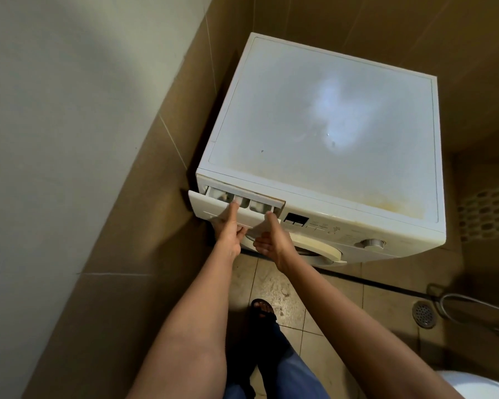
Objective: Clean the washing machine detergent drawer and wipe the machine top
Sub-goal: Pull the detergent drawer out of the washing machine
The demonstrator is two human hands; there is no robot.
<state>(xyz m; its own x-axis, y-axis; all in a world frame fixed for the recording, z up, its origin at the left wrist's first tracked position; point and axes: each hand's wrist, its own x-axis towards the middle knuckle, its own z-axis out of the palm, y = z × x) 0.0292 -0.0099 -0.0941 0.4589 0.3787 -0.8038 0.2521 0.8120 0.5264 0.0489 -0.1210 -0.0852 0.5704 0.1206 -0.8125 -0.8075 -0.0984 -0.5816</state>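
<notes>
Detergent drawer [205, 207] partly out, seemingly gripped.

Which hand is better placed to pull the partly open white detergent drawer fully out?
Probably the left hand: it grips the white plastic detergent drawer near the middle of its front, thumb over the top edge. The right hand sits at the drawer's right end, only its thumb visibly touching.

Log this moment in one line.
drawer: part open | left hand: grips drawer | right hand: holds drawer | top: stained
</notes>
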